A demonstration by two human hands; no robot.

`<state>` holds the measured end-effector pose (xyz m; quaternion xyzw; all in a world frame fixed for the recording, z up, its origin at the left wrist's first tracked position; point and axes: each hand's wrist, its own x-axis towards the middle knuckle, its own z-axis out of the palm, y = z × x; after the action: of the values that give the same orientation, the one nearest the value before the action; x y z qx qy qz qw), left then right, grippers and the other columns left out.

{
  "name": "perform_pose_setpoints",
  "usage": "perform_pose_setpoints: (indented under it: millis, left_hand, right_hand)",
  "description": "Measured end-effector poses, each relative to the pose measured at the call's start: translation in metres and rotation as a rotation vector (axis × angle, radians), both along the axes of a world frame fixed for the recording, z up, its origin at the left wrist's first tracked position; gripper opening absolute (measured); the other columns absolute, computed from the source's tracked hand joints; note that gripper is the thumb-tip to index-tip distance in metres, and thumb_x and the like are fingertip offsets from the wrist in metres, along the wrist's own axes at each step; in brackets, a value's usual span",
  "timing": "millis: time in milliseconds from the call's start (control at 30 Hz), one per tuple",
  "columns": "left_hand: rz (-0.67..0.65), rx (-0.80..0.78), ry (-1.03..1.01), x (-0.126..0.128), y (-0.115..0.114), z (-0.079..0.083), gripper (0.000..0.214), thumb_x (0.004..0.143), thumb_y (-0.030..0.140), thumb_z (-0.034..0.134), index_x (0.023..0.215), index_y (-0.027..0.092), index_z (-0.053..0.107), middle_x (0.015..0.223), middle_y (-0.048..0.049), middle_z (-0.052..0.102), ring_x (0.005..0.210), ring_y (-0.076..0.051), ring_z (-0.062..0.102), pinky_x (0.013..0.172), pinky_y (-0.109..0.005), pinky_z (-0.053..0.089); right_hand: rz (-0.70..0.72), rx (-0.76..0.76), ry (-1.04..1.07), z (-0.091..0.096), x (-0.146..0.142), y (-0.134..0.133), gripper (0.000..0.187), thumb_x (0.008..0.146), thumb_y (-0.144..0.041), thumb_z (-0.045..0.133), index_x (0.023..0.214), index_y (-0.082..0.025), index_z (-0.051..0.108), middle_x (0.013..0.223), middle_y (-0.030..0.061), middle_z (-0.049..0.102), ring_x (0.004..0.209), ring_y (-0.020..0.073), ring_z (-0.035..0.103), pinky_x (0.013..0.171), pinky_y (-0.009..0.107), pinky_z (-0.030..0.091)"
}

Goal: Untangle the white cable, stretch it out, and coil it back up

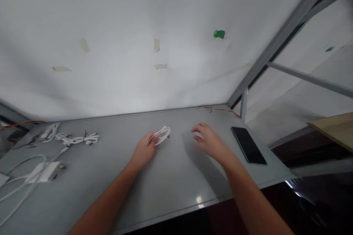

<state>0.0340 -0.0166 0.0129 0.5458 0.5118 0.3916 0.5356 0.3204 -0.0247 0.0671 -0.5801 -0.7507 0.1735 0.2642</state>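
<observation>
A coiled white cable (163,134) is gripped in my left hand (146,147), over the middle of the grey table. Its loops stick out to the right past my fingers, and one small end hangs below them. My right hand (207,140) hovers to the right of the cable, apart from it, fingers spread and holding nothing. To the right of that hand a dark phone (248,145) lies flat on the table (171,194).
Bundled white cables (78,139) and black ties (32,141) lie at the back left. Nearer stands a white power adapter (44,172) with its cord. A red-yellow wire (220,109) runs along the back edge. A metal frame (261,58) rises at the right.
</observation>
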Motion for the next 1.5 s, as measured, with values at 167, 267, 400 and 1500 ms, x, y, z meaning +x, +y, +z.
perform_pose_setpoints:
  millis: [167,267,400,1500]
  left_hand:
    - [0.044,-0.098,-0.172,-0.01,0.008,-0.001,0.053,0.084,0.069,0.065,0.089,0.017,0.068,0.064,0.0016,0.053,0.056,-0.012,0.043,0.056,-0.027,0.034]
    - [0.107,-0.14,-0.282,-0.013,0.012,-0.001,0.058,0.077,0.07,0.072,0.096,0.015,0.071,0.075,-0.0012,0.059,0.057,-0.011,0.04,0.055,-0.026,0.034]
    - [0.169,-0.134,-0.3,-0.016,0.016,-0.001,0.067,0.076,0.072,0.073,0.107,0.013,0.072,0.063,0.0035,0.049,0.055,-0.011,0.037,0.052,-0.025,0.029]
    - [0.18,0.17,0.379,-0.032,0.022,-0.003,0.034,0.099,0.039,0.046,0.1,0.019,0.074,0.097,-0.0113,0.077,0.086,-0.024,0.066,0.084,-0.033,0.047]
  right_hand:
    - [-0.105,-0.342,-0.243,-0.001,0.079,-0.028,0.031,0.071,-0.01,0.08,0.099,-0.018,0.07,0.103,0.0091,0.068,0.1,0.0245,0.062,0.089,0.032,0.046]
    - [-0.109,-0.47,-0.215,-0.01,0.078,-0.024,0.007,0.082,-0.014,0.072,0.084,-0.018,0.066,0.088,0.006,0.069,0.084,0.0206,0.062,0.075,0.029,0.044]
    - [-0.089,-0.461,-0.133,-0.014,0.041,-0.004,0.014,0.083,-0.016,0.068,0.071,-0.02,0.062,0.075,0.0035,0.068,0.072,0.0189,0.06,0.067,0.029,0.039]
    - [0.281,0.593,-0.09,-0.057,-0.162,0.026,0.029,0.098,-0.007,0.047,0.101,-0.016,0.075,0.102,0.0133,0.073,0.092,0.0248,0.063,0.087,0.037,0.054]
